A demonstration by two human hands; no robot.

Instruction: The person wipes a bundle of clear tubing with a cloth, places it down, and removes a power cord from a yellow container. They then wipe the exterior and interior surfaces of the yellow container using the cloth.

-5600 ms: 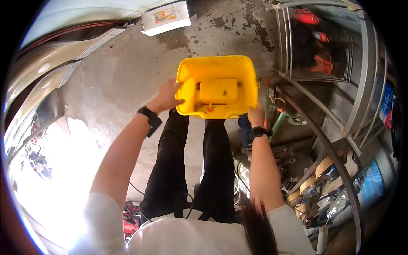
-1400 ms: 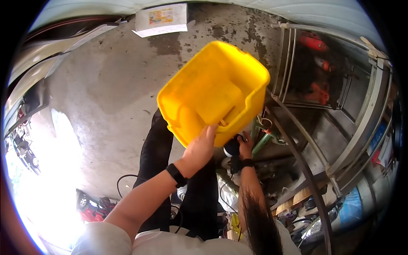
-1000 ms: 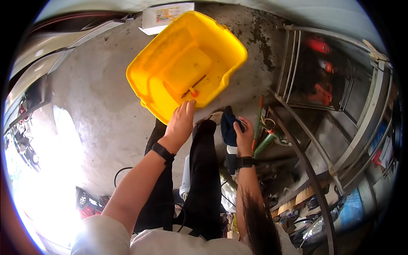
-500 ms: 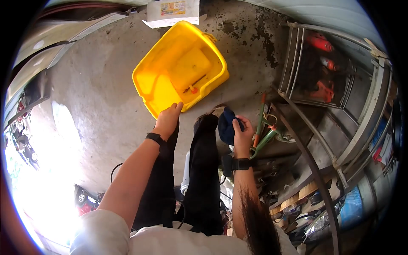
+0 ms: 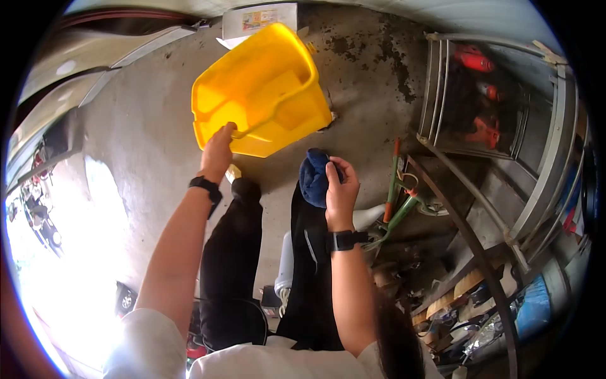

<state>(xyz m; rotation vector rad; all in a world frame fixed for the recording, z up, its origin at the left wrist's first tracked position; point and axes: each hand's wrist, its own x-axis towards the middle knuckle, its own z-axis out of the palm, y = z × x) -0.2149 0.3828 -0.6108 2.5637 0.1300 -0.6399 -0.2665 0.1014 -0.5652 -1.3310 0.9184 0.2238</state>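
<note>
A yellow plastic bin (image 5: 252, 95) stands tilted on the concrete floor in front of my feet. My left hand (image 5: 217, 151) is closed on its near rim, fingers curled over the edge. A bunched dark blue cloth (image 5: 313, 180) is pinched in my right hand (image 5: 343, 189), which hangs just above my right leg, apart from the bin. Both wrists wear black bands. The bin's lower corner and underside are mostly hidden.
A white box (image 5: 260, 22) lies behind the bin. On the right, a metal rack (image 5: 435, 88) holds red power tools (image 5: 475, 58). Green and orange long-handled tools (image 5: 396, 208) lean beside my right arm. A white cylinder (image 5: 286, 265) with a cord is between my legs.
The bin has tipped over and shifted slightly left, with my left hand moving left along with it. My right hand and the cloth have moved a little left. My feet have stepped apart.
</note>
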